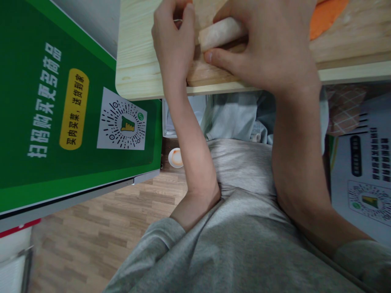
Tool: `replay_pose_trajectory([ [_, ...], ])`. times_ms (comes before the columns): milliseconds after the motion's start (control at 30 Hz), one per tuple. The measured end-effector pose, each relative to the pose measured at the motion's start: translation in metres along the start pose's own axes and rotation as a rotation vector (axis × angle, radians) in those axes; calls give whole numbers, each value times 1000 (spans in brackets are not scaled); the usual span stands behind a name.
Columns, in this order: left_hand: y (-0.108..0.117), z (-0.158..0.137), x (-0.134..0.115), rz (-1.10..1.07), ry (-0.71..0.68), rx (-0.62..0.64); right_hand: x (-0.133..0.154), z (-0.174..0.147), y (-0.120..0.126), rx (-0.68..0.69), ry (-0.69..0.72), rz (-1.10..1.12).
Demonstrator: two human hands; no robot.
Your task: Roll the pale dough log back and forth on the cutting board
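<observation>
My right hand [271, 44] is closed around a pale, whitish rolling pin [221, 33], whose blunt end sticks out toward the left. The pin lies low over a wooden board [351, 47]. Left of it, my left hand [174, 38] has its thumb and fingers bent together at the top edge of the view. A bit of orange shows at those fingertips, mostly hidden. Right of my right hand, a flat orange sheet of dough [328, 16] rests on the board, partly cut off by the frame.
The board sits on a light wooden table [137, 61] with a rounded left corner. A green cabinet panel [76, 171] with a QR code stands at left. Below the table are a white box [169, 122] and a small white bowl [175, 158] with orange stains.
</observation>
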State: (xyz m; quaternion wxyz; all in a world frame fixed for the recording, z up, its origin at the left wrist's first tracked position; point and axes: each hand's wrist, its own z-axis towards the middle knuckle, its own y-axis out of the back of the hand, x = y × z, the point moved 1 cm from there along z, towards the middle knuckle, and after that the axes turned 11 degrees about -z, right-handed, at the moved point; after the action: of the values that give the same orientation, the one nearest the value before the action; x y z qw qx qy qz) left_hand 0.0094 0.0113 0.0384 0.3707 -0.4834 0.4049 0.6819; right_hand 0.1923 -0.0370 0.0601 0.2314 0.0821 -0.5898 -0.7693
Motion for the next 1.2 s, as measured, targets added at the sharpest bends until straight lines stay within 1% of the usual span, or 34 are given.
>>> replay_pose_trajectory([
  [133,0,-1,0,29,0,2,-2,0,-2,-32,2,1],
  [267,-1,-1,-1,-21,22,-12,-1,1,-4,-40,3,2],
  [400,-1,1,-1,16,15,-8,1,1,-1,-12,-2,-7],
  [533,-2,7,4,40,3,-7,1,0,4,58,-22,-13],
  [633,-2,8,6,18,-23,-9,0,1,5,47,-19,-16],
  [800,-3,2,-3,128,16,-27,-1,2,2,42,-7,-23],
  [967,-3,1,-5,83,15,-30,1,2,3,33,-4,-17],
  [1200,-1,6,6,25,-3,-10,3,2,5,48,-23,-15],
])
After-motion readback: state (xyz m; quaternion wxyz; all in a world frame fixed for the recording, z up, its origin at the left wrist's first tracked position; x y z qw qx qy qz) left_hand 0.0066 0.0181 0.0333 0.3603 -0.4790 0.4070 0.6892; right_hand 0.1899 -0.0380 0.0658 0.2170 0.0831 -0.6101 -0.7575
